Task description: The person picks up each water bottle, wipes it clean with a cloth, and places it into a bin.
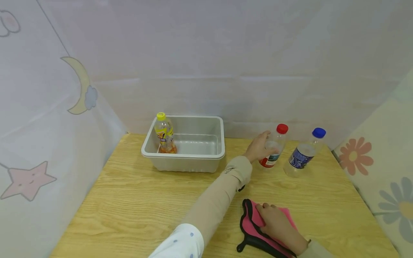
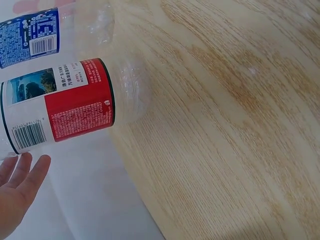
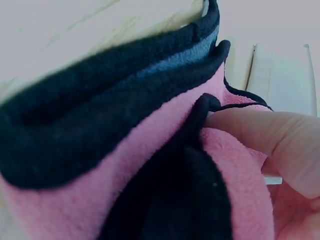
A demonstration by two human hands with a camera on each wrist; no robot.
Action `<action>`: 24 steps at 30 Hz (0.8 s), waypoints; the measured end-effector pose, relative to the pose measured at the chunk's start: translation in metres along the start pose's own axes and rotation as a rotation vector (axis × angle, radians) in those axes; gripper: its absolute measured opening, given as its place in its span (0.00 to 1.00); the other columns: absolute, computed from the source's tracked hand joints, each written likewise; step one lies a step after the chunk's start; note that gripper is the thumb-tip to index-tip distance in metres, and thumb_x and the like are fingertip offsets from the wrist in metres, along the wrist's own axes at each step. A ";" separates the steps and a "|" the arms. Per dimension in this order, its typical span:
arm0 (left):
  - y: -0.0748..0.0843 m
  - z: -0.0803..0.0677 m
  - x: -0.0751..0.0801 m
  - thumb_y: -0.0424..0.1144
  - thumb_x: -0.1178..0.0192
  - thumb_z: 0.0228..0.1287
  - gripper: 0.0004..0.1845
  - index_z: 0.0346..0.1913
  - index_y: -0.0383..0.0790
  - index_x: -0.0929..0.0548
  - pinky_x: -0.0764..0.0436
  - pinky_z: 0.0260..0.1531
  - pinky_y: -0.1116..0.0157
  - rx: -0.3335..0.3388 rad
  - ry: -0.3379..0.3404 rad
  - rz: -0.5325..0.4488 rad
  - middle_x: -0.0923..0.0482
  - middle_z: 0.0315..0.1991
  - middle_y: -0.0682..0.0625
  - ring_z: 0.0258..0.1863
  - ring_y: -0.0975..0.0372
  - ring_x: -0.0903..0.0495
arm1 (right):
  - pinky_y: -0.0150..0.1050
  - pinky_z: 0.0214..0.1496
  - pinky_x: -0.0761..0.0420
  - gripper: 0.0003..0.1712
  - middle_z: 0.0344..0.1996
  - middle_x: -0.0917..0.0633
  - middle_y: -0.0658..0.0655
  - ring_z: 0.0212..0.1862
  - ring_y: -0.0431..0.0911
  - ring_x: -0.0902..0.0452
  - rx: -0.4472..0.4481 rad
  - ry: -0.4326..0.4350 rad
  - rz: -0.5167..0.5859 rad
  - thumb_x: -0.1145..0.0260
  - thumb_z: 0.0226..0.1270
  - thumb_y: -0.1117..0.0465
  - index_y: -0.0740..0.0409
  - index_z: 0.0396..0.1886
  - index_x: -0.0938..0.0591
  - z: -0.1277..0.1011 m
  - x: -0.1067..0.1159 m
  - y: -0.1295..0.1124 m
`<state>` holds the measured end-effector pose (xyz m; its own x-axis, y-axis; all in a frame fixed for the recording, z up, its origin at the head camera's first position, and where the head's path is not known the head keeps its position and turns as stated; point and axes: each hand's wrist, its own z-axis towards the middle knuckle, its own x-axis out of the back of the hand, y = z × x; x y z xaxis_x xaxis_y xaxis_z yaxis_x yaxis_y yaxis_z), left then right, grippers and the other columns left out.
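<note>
At the far left of the wooden table [image 1: 135, 200] stands a grey tub [image 1: 190, 157], and inside its left corner a bottle with a yellow cap [image 1: 164, 133] stands upright. To the right of the tub, the left hand [image 1: 259, 147] reaches across the body to the bottle with the red cap [image 1: 274, 150]. In the head view the fingers look to be at the bottle's left side, but the left wrist view shows them straight and spread, with a small gap to the label, so they do not hold it. This bottle stands upright, its long axis vertical, just to the right of that hand. Further right is the bottle with the blue cap [image 1: 304, 153], close beside the red one. Near the front edge, the right hand [image 1: 279, 224] presses on a pink and black cloth [image 1: 251, 229], and its thumb pinches a fold. The left hand is clearly the nearer one to the red-capped bottle.
</note>
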<state>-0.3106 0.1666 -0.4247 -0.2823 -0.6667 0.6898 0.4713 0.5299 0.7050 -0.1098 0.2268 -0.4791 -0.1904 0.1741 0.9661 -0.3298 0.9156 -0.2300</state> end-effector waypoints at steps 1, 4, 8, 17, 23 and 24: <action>-0.001 0.000 0.000 0.55 0.38 0.55 0.42 0.68 0.44 0.43 0.30 0.53 0.71 -0.003 -0.004 -0.002 0.37 0.63 0.54 0.57 0.66 0.33 | 0.46 0.27 0.25 0.29 0.25 0.24 0.58 0.26 0.52 0.28 0.006 0.006 -0.001 0.24 0.31 0.66 0.66 0.40 0.23 0.000 0.000 0.000; -0.002 0.000 0.000 0.55 0.39 0.55 0.41 0.68 0.44 0.43 0.30 0.53 0.71 -0.004 -0.015 -0.004 0.37 0.64 0.55 0.57 0.66 0.33 | 0.46 0.26 0.25 0.29 0.24 0.24 0.58 0.25 0.51 0.28 0.028 0.022 -0.006 0.24 0.31 0.66 0.67 0.40 0.23 -0.001 -0.001 0.000; 0.000 -0.002 0.003 0.55 0.40 0.56 0.41 0.69 0.45 0.44 0.31 0.54 0.71 0.001 -0.032 -0.011 0.38 0.64 0.55 0.58 0.66 0.34 | 0.44 0.24 0.25 0.27 0.23 0.24 0.56 0.24 0.50 0.27 0.049 0.053 -0.020 0.25 0.32 0.66 0.66 0.38 0.23 -0.002 -0.001 -0.002; 0.004 -0.005 0.008 0.54 0.41 0.57 0.40 0.69 0.46 0.45 0.31 0.54 0.71 0.014 -0.064 -0.013 0.39 0.65 0.55 0.59 0.66 0.35 | 0.34 0.21 0.30 0.23 0.24 0.22 0.50 0.23 0.40 0.29 0.027 0.107 0.059 0.28 0.33 0.70 0.61 0.37 0.22 -0.009 0.002 0.005; 0.004 -0.007 0.011 0.52 0.41 0.58 0.39 0.69 0.44 0.45 0.30 0.53 0.71 -0.003 -0.074 -0.010 0.38 0.64 0.53 0.59 0.66 0.34 | 0.31 0.23 0.30 0.25 0.27 0.19 0.48 0.26 0.35 0.29 0.027 0.168 0.180 0.27 0.35 0.68 0.60 0.39 0.21 -0.017 0.012 0.019; 0.004 -0.007 0.011 0.52 0.41 0.59 0.39 0.69 0.44 0.45 0.30 0.53 0.71 -0.005 -0.075 -0.017 0.38 0.64 0.53 0.59 0.66 0.34 | 0.31 0.23 0.29 0.25 0.27 0.19 0.49 0.26 0.36 0.28 0.018 0.178 0.202 0.26 0.36 0.68 0.60 0.40 0.21 -0.019 0.015 0.021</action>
<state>-0.3058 0.1576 -0.4152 -0.3518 -0.6342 0.6885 0.4704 0.5161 0.7158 -0.1023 0.2558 -0.4673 -0.0887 0.4153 0.9053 -0.3186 0.8493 -0.4209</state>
